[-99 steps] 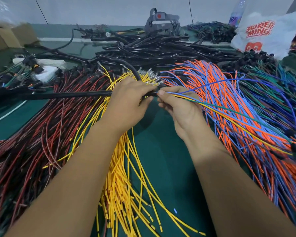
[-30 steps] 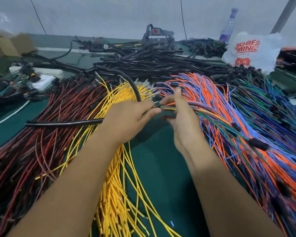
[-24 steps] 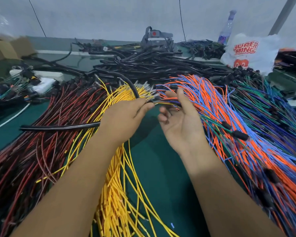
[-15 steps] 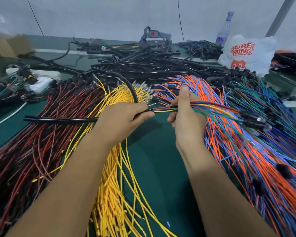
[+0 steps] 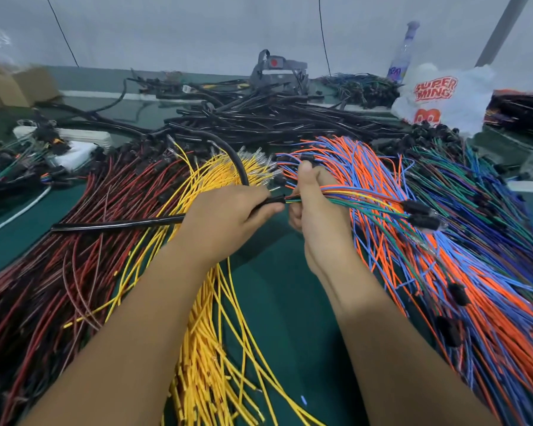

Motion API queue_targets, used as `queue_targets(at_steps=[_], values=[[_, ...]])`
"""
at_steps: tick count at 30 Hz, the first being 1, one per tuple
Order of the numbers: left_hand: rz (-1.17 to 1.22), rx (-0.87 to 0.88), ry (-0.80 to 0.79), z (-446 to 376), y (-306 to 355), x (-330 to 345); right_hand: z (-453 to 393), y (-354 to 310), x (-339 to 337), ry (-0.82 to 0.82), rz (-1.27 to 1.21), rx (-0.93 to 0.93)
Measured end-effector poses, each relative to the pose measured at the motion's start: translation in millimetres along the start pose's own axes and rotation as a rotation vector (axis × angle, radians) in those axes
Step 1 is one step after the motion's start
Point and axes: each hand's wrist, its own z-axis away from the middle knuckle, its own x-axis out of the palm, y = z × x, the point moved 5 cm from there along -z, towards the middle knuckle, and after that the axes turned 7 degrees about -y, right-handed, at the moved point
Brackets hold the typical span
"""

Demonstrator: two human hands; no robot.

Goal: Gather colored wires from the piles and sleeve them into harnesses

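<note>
there, "super ming" bag (image 5: 443, 96) behind wires (image 5: 366, 201)

two hands (image 5: 225, 216), one bottle (image 5: 401, 58), one bag (image 5: 443, 96)

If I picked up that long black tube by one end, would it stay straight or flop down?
Probably it would droop a bit. The black tube lies nearly straight beyond the left hand, so it seems somewhat springy, yet another tube curves in an arc, so it bends easily. It looks thin and hollow, likely light.
</note>
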Motion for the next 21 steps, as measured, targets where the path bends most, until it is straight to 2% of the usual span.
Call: queue_targets(at_steps=[4, 6, 9, 12, 15, 21], values=[[-0.015, 0.053, 0.044, 1, 6, -1, 1, 0, 3, -0.050, 0.301, -0.046], [-0.022, 0.061, 0.034, 1, 9, 1, 2, 2, 5, -0.078, 0.328, -0.038], [0.056, -0.016, 0.027, -1, 5, 5, 2, 4, 8, -0.092, 0.169, 0.033], [0.195, -0.128, 0.060, -3, -2, 5, 3, 5, 7, -0.015, -0.178, 0.178], [0.258, -0.175, 0.059, -2, -11, 3, 2, 0, 1, 0.053, -0.411, 0.216], [0.067, -0.163, -0.017, 2, -18, 3, 1, -10, -10, 0.108, -0.178, 0.095]])
